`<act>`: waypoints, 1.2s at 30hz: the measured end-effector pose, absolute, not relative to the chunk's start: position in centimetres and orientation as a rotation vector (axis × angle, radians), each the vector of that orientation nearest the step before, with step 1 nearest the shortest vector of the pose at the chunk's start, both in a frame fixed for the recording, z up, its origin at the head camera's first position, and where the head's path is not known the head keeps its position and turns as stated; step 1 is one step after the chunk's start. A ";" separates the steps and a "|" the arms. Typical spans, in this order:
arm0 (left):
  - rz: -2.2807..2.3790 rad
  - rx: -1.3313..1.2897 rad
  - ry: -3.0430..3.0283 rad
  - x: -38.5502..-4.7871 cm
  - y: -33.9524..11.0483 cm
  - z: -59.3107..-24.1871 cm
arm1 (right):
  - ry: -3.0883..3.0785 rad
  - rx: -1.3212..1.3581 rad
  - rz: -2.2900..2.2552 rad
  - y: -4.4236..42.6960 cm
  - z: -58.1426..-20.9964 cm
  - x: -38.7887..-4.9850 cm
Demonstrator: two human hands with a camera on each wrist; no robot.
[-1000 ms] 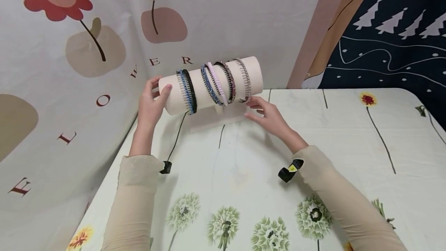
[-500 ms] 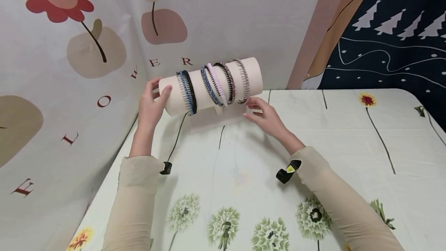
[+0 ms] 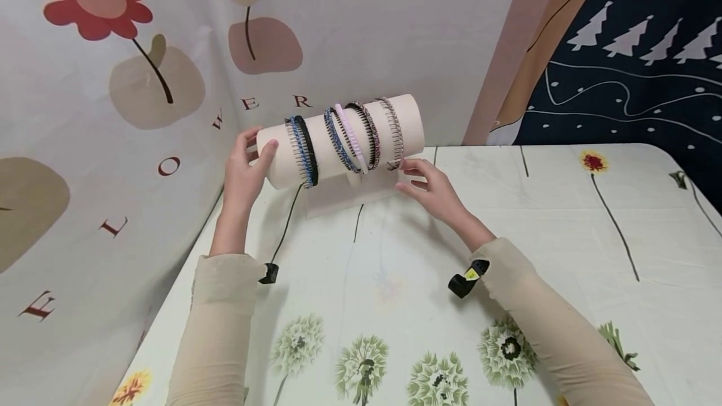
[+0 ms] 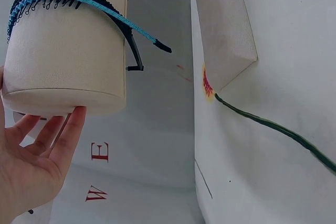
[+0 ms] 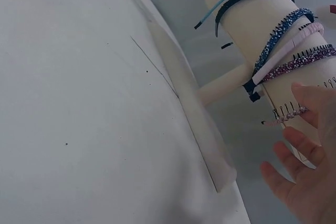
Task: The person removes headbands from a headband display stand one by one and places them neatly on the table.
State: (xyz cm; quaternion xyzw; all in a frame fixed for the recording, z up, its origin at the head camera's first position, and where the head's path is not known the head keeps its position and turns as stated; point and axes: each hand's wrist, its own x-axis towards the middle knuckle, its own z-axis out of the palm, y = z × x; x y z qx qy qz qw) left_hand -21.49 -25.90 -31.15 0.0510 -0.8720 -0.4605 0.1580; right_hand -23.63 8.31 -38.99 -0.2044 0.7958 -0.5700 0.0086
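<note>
A cream padded roll (image 3: 326, 154) sits on its stand on the flowered tablecloth (image 3: 389, 243), wearing toothed blue and black headbands, a lilac headband (image 3: 351, 136) and a pinkish-grey headband (image 3: 396, 130). The left hand (image 3: 244, 171) clasps its left end; the right hand (image 3: 435, 190), thumb and forefinger apart, is at the pinkish-grey headband, contact unclear. The right wrist view bares the post (image 5: 223, 85); the head view shows only a stub.

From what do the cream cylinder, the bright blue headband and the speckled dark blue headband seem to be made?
Cream cylinder: perhaps matte fabric or imitation leather; fine grain and an edge seam show.
Bright blue headband: probably braided cord, maybe slightly glossy, judging by its plaited surface.
Speckled dark blue headband: sparkly, perhaps beads or glitter, given the many bright dots.
</note>
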 end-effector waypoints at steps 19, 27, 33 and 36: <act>-1.323 0.148 -2.486 -21.6 -25.9 -31.3 | 2.482 -0.592 -1.817 8.6 -38.5 -23.6; -1.317 0.146 -2.485 -21.6 -25.8 -31.2 | 2.504 -0.596 -1.850 8.7 -38.4 -23.6; -1.318 0.150 -2.492 -21.5 -25.8 -31.2 | 2.517 -0.604 -1.876 8.8 -38.3 -23.5; -1.320 0.157 -2.494 -21.4 -25.8 -31.1 | 2.526 -0.614 -1.894 8.8 -38.3 -23.5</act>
